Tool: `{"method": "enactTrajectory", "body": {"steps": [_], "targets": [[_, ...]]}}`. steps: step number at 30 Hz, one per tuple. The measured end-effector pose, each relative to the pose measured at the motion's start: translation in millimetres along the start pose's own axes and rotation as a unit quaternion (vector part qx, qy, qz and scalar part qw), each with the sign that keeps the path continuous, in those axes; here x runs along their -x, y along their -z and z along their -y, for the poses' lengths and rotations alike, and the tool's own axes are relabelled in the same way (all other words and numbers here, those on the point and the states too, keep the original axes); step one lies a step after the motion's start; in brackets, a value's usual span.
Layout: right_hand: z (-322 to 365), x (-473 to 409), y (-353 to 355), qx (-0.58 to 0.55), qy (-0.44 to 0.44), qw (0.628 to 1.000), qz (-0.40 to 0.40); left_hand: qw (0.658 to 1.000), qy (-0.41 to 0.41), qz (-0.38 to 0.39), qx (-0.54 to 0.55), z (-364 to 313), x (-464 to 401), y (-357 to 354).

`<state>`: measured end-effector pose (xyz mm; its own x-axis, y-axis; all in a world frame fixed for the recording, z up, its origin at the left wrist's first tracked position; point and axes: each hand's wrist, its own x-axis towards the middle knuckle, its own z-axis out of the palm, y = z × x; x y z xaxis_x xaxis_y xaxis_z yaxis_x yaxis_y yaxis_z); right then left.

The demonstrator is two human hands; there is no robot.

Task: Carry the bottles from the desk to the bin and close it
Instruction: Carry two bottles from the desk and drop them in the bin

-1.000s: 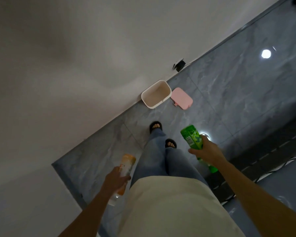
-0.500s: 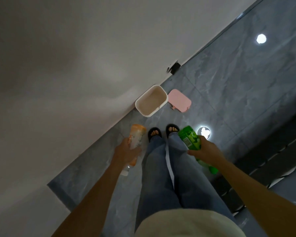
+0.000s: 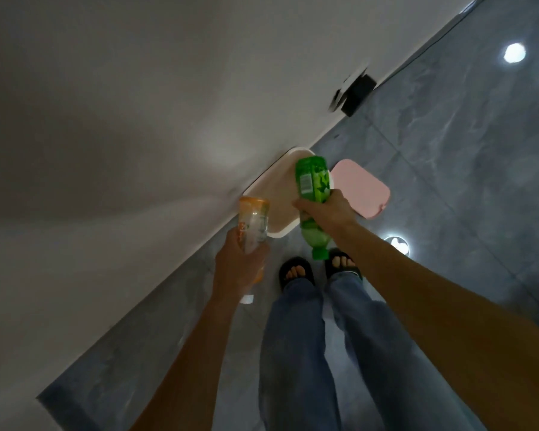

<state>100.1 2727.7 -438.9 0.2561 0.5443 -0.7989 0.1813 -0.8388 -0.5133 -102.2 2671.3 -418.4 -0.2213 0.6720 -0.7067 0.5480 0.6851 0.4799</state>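
Observation:
An open white bin [image 3: 279, 189] stands on the floor against the wall, with its pink lid [image 3: 360, 189] lying flat on the tiles just right of it. My right hand [image 3: 325, 209] grips a green bottle [image 3: 312, 185], base forward and cap toward me, held over the bin's opening. My left hand [image 3: 238, 265] grips an orange bottle [image 3: 252, 222] the same way, at the bin's near left corner. The bin's inside looks bare where it shows.
A white wall [image 3: 122, 135] runs diagonally on the left and meets the grey tiled floor [image 3: 448, 150]. A black plug or box [image 3: 357, 94] sits at the wall's foot beyond the bin. My sandalled feet [image 3: 296, 272] stand just short of the bin.
I have stepped up to the bin. Both hands have moved forward; the green bottle now hangs over the bin's opening and the orange bottle has reached its near corner.

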Motion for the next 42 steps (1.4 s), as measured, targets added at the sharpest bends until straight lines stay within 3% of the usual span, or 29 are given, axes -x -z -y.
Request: {"method": "enactTrajectory", "body": {"steps": [4, 10, 17, 24, 28, 32, 35, 38, 40, 42], "targets": [[-16.1, -63.6, -51.9, -0.206, -0.102, 0.972, 0.039, 0.999, -0.030, -0.016, 0.024, 18.0, -47.6, -21.2], [-33.1, -139.1, -92.9, -0.320, -0.188, 0.929, 0.002, 0.995, -0.101, -0.021, -0.017, 33.7, -96.4, -45.5], [-42.6, -200.9, -118.3, -0.364, -0.229, 0.902, 0.031, 0.990, -0.133, -0.022, -0.033, 44.7, -127.9, -73.6], [-67.2, -241.7, -141.6, -0.311, -0.199, 0.928, 0.049, 0.985, -0.164, -0.025, -0.051, 50.9, -135.1, -84.0], [-75.9, -247.8, -142.5, -0.330, -0.186, 0.925, 0.035, 0.983, -0.168, -0.035, -0.059, 55.0, -131.6, -88.8], [-65.6, -230.9, -129.5, -0.325, -0.179, 0.926, 0.070, 0.984, -0.160, -0.038, -0.065, 51.8, -124.2, -86.5], [-51.0, -200.4, -108.7, -0.244, -0.110, 0.959, 0.090, 0.985, -0.155, -0.030, -0.065, 39.7, -115.4, -80.6], [-48.7, -153.7, -78.6, -0.009, 0.104, 0.993, 0.050, 0.986, -0.155, -0.022, -0.062, 22.1, -106.5, -73.5], [-58.4, -124.4, -55.5, 0.148, 0.230, 0.962, 0.021, 0.983, -0.168, -0.034, -0.066, 8.1, -103.4, -69.7], [-71.8, -102.5, -35.8, 0.270, 0.339, 0.901, -0.016, 0.976, -0.194, -0.040, -0.085, -7.4, -107.0, -69.1]]}}
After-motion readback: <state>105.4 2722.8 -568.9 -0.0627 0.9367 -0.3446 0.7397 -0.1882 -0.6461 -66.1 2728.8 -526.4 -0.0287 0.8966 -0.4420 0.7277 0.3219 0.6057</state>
